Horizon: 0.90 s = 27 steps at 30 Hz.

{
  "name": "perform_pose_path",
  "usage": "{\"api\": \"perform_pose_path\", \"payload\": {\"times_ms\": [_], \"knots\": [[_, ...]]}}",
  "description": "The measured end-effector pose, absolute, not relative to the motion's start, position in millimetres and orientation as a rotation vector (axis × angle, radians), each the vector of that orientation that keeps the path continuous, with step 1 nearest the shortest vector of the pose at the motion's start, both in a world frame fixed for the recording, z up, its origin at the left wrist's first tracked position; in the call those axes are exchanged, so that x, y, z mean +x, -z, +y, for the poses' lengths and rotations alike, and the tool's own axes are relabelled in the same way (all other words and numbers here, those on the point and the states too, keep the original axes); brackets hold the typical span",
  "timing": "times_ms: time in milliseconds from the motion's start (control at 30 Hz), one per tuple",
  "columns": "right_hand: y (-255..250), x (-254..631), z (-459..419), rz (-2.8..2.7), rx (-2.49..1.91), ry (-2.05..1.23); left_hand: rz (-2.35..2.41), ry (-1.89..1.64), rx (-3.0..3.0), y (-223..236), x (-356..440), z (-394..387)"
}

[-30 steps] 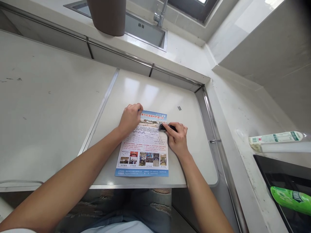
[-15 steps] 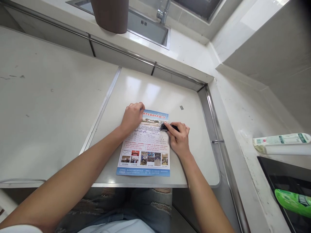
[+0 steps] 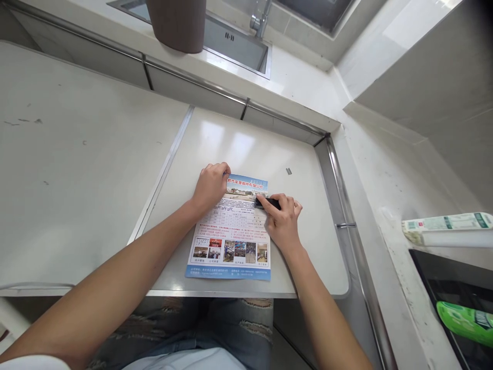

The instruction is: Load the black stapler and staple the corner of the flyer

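A printed flyer (image 3: 234,231) with blue borders, red lettering and small photos lies flat on the white table. My left hand (image 3: 211,184) is closed on its upper left edge, with the fingertips curled over and partly hidden. A small black stapler (image 3: 272,203) is gripped in my right hand (image 3: 284,220), its nose over the flyer's right edge below the building picture. One finger of that hand lies along the stapler's front. Farther back on the table, apart from both hands, is a short grey strip of staples (image 3: 288,171).
Beyond the table's metal rail (image 3: 285,114) is a counter with a sink (image 3: 239,46), a faucet (image 3: 260,23) and a brown bin (image 3: 177,25). At the right, a white-green carton (image 3: 449,226) and a green packet (image 3: 464,321) lie on the side counter.
The stapler's top looks lower and flatter at the nose, with my right finger pressed on it. My left hand and the flyer keep their places; the view shifts slightly.
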State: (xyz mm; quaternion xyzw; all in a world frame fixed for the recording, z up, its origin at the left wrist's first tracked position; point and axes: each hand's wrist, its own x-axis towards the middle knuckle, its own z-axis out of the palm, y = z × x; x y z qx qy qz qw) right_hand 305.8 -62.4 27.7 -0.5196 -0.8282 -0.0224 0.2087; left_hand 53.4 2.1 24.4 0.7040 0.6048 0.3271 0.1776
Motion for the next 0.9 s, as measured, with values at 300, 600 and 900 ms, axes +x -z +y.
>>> {"api": "perform_pose_path", "payload": {"times_ms": [300, 600, 900], "knots": [[-29, 296, -66, -2.362, -1.487, 0.134, 1.715, -0.911, 2.011, -24, 52, 4], [-28, 321, -51, -2.059, -1.589, 0.105, 1.682, -0.929, 2.027, -23, 49, 5], [-16, 328, -38, -1.767, -1.602, -0.104, 1.792, -0.908, 2.062, -25, 50, 2]]}}
